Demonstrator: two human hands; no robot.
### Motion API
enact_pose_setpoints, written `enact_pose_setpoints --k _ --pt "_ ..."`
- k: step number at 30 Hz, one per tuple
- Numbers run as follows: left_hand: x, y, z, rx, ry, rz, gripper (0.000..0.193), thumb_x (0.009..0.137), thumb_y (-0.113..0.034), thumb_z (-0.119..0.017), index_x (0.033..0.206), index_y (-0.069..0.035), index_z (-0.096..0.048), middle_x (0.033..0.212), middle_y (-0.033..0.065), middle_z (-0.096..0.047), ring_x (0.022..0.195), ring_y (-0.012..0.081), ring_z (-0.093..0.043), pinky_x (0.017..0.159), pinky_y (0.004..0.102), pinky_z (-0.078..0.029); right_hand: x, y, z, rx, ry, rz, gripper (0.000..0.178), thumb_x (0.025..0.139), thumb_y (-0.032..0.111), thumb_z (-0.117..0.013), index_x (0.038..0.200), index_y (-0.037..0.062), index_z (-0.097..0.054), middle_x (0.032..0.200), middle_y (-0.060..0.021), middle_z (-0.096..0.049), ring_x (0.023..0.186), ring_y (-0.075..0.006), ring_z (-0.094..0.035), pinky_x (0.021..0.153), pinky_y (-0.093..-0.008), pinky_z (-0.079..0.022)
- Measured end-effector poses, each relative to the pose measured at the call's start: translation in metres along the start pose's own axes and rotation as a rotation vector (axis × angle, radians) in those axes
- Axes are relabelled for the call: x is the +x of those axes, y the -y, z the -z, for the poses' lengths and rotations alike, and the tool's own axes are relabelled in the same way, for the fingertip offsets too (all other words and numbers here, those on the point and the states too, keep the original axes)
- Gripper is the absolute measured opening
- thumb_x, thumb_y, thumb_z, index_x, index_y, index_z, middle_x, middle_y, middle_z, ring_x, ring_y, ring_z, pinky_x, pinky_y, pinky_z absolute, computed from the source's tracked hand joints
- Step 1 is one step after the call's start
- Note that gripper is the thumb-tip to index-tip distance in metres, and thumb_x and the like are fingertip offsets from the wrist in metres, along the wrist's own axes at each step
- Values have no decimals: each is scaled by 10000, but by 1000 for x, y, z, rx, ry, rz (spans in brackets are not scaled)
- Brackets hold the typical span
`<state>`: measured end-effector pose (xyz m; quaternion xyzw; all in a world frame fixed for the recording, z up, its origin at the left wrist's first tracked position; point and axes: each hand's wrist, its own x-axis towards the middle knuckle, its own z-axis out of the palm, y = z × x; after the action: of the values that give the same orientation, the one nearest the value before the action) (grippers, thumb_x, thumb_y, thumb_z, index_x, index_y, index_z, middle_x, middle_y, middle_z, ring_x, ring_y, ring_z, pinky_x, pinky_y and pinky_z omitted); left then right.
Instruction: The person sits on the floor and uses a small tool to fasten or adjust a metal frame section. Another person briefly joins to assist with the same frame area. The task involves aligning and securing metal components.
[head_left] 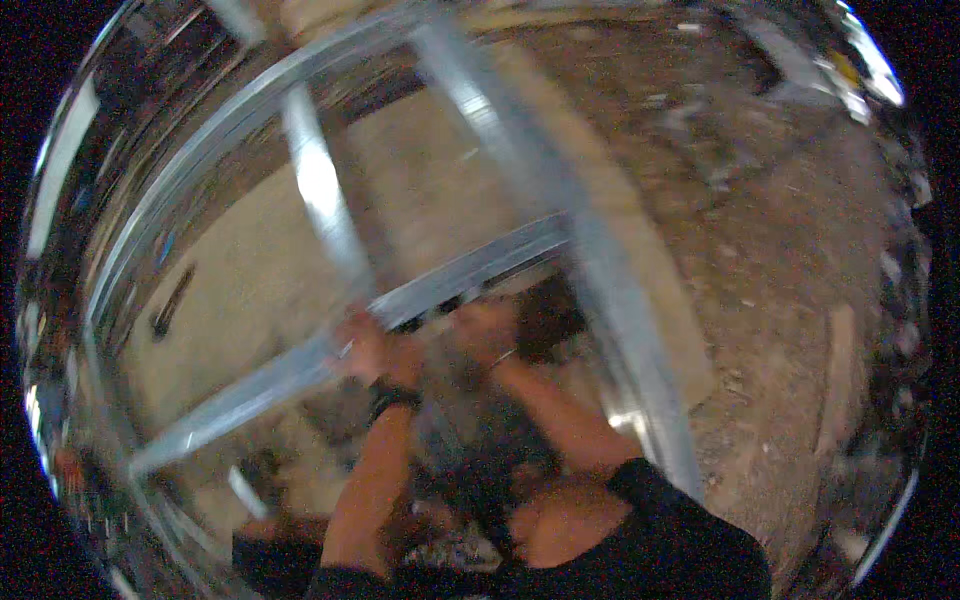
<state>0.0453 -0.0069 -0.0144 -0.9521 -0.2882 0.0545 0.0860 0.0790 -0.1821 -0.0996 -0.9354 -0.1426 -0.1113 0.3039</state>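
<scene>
The picture is smeared by motion. A frame of silvery metal studs lies before me, and its crossbar [480, 262] runs from lower left to upper right. My left hand [375, 348], with a dark band on the wrist, is closed on the crossbar beside the spot where a shiny stud [322, 190] meets it. Close by on the right, my right hand [485, 328], with a thin bracelet, is at the near side of the crossbar. Its fingers are too blurred to read. A small dark thing [452, 304] between the hands cannot be made out.
Pale boards [240, 260] lie under the frame. A thin dark object [175, 302] rests on them at the left. The frame's long side rail [610, 280] passes to my right. Beyond it are brown, littered ground [755, 290] and a narrow plank [838, 375].
</scene>
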Motion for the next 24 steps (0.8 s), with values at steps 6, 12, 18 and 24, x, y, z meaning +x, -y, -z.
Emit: enact_pose_setpoints --k 6,12,18,24 --pt "2 56 -28 -252 76 210 965 794 -419 -832 1601 -184 -357 1681 23 -316 1587 321 -204 1136 831 -97 -5 68 -1 136 246 -65 306 846 423 -646 787 134 -726 757 -154 -699 731 -400 -676 783 -564 -499" --pt "-13 37 42 -183 106 197 935 804 -421 -804 1599 -223 -354 1697 27 -284 1597 346 -155 1133 835 -98 -14 60 -18 130 225 -208 350 906 431 -617 847 102 -720 782 -149 -695 773 -401 -676 788 -561 -462" --pt "-7 46 14 -148 76 208 959 786 -350 -825 1605 -236 -338 1696 56 -288 1605 332 -114 1130 844 -103 -14 60 -32 157 157 -141 348 932 413 -620 882 83 -718 825 -171 -700 833 -411 -674 816 -592 -448" --pt "-10 32 29 -224 170 143 919 792 -334 -804 1579 -179 -355 1637 102 -355 1563 343 -193 1164 761 -167 -19 24 -45 175 151 -146 304 863 374 -653 893 82 -732 844 -175 -710 847 -410 -680 787 -533 -507"
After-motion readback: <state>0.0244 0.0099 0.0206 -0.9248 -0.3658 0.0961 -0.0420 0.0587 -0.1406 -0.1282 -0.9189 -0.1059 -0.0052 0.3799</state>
